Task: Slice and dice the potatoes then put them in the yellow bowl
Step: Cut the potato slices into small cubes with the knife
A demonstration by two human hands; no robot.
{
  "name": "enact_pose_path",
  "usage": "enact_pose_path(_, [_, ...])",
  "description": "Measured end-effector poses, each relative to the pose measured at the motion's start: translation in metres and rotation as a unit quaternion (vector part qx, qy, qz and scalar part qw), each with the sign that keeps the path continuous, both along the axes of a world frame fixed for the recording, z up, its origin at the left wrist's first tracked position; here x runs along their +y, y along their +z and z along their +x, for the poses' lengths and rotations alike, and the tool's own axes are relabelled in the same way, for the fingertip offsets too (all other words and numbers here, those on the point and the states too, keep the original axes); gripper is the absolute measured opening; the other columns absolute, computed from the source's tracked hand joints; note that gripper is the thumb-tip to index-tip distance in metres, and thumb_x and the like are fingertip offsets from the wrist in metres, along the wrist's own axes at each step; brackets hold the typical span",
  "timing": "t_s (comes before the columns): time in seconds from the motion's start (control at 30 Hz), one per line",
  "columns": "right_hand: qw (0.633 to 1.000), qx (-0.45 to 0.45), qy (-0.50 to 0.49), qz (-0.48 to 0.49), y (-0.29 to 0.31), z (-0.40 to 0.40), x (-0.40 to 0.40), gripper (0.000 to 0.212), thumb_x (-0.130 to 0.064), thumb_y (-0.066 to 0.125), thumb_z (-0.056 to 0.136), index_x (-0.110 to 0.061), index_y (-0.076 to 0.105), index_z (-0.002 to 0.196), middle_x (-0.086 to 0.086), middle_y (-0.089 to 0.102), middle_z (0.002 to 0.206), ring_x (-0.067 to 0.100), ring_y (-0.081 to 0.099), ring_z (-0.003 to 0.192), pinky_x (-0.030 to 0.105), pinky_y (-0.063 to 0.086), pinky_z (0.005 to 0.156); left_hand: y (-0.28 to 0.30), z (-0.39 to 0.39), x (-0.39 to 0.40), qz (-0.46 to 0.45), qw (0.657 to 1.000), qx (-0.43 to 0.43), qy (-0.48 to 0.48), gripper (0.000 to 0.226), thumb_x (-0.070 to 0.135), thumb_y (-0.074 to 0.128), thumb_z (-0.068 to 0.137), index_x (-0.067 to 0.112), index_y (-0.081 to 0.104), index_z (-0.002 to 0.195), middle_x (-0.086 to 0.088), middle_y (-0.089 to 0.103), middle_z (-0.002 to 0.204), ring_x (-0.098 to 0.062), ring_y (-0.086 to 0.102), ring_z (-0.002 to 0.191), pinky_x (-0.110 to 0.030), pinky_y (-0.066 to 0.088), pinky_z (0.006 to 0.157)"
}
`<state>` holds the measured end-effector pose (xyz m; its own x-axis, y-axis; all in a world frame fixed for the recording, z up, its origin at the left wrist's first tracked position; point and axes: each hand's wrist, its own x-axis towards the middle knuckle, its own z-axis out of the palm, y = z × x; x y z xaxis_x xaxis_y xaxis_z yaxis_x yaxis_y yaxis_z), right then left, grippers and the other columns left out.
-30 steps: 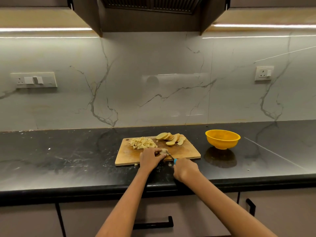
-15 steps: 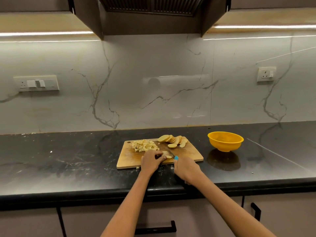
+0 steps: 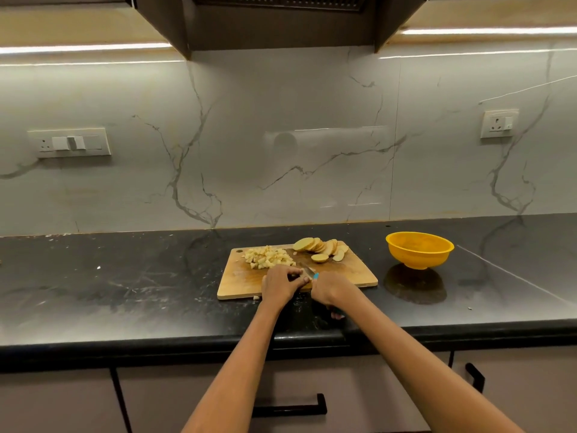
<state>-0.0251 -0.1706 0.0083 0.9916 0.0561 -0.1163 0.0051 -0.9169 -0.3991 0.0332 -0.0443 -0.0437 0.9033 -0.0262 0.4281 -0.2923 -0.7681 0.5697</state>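
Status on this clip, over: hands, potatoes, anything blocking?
Left hand pinning a potato piece on wooden cutting board; right hand gripping blue-handled knife. Diced pile and slices on board. Yellow plastic bowl unobstructed.

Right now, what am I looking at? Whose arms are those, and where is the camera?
The camera sits on a person's head, looking forward and down, so you see their own two arms reaching out. There is no robot here. On the black counter lies a wooden cutting board. On it are a pile of small potato cubes and a row of round potato slices. The right hand holds a knife with a blue handle. The left hand curls over the spot being cut; what it steadies is hidden. Beside the board on the right stands a yellow bowl, which looks empty.
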Motion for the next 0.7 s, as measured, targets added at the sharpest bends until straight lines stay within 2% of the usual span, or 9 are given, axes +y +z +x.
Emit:
enact_pose_path(0.07, [1.0, -0.001, -0.002, -0.016, 0.002, -0.007, 0.001, 0.03, -0.019, 0.04, 0.099, 0.004, 0.054, 0.114, 0.016, 0.064, 0.095, 0.02, 0.058, 0.062, 0.026, 0.047, 0.052, -0.001, -0.001, -0.001, -0.001, 1.0, 0.002, 0.005, 0.03, 0.038, 0.067, 0.083, 0.021, 0.071, 0.107, 0.003, 0.068, 0.113, -0.013, 0.06, 0.105, -0.033, 0.048, 0.086])
enact_pose_path(0.17, [0.996, -0.042, 0.011, -0.081, 0.0, -0.03, -0.004, 0.031, -0.023, 0.04, 0.1, -0.004, 0.053, 0.121, 0.013, 0.06, 0.119, 0.027, 0.06, 0.102, 0.033, 0.047, 0.08, -0.001, -0.002, -0.001, 0.003, 1.0, 0.0, 0.013, 0.033, 0.039, 0.066, 0.083, 0.02, 0.07, 0.11, 0.002, 0.067, 0.115, -0.014, 0.058, 0.108, -0.034, 0.046, 0.09])
enact_pose_path(0.2, [0.992, -0.061, 0.01, -0.107, -0.003, -0.04, -0.006, 0.031, -0.023, 0.041, 0.1, -0.006, 0.053, 0.122, 0.012, 0.059, 0.122, 0.026, 0.058, 0.109, 0.033, 0.046, 0.085, -0.001, -0.001, 0.0, 0.001, 1.0, 0.0, 0.015, 0.033, 0.039, 0.066, 0.083, 0.02, 0.069, 0.11, 0.001, 0.067, 0.115, -0.014, 0.058, 0.108, -0.033, 0.046, 0.09])
enact_pose_path(0.33, [0.983, -0.108, -0.004, -0.149, -0.018, -0.067, -0.016, 0.029, -0.021, 0.044, 0.099, -0.006, 0.056, 0.121, 0.009, 0.063, 0.117, 0.023, 0.062, 0.105, 0.03, 0.046, 0.079, -0.003, -0.003, -0.003, -0.011, 1.0, -0.005, 0.025, 0.034, 0.038, 0.066, 0.084, 0.018, 0.068, 0.112, 0.001, 0.067, 0.115, -0.013, 0.057, 0.109, -0.03, 0.042, 0.091])
enact_pose_path(0.5, [0.986, -0.157, -0.053, -0.022, -0.014, -0.056, -0.022, 0.035, -0.032, 0.037, 0.101, -0.006, 0.056, 0.114, 0.011, 0.064, 0.112, 0.025, 0.062, 0.103, 0.03, 0.042, 0.075, -0.002, -0.006, -0.002, -0.073, 0.997, -0.021, 0.024, 0.025, 0.022, 0.068, 0.083, 0.012, 0.071, 0.107, -0.003, 0.069, 0.109, -0.014, 0.06, 0.105, -0.018, 0.037, 0.086])
enact_pose_path(0.63, [0.994, -0.111, 0.004, -0.022, -0.02, -0.026, -0.015, 0.038, -0.03, 0.036, 0.101, -0.002, 0.059, 0.115, 0.009, 0.061, 0.091, 0.025, 0.062, 0.088, 0.03, 0.043, 0.067, -0.002, -0.008, -0.002, -0.078, 0.996, -0.028, 0.023, 0.023, 0.017, 0.069, 0.083, 0.01, 0.071, 0.104, -0.004, 0.07, 0.106, -0.013, 0.062, 0.102, -0.017, 0.04, 0.085])
enact_pose_path(0.7, [0.995, -0.094, 0.015, -0.023, -0.02, -0.017, -0.012, 0.039, -0.026, 0.035, 0.101, 0.001, 0.059, 0.115, 0.01, 0.062, 0.093, 0.027, 0.063, 0.09, 0.031, 0.046, 0.069, -0.001, -0.007, -0.001, -0.077, 0.996, -0.03, 0.021, 0.022, 0.017, 0.069, 0.083, 0.01, 0.071, 0.104, -0.004, 0.071, 0.106, -0.012, 0.062, 0.101, -0.017, 0.041, 0.085])
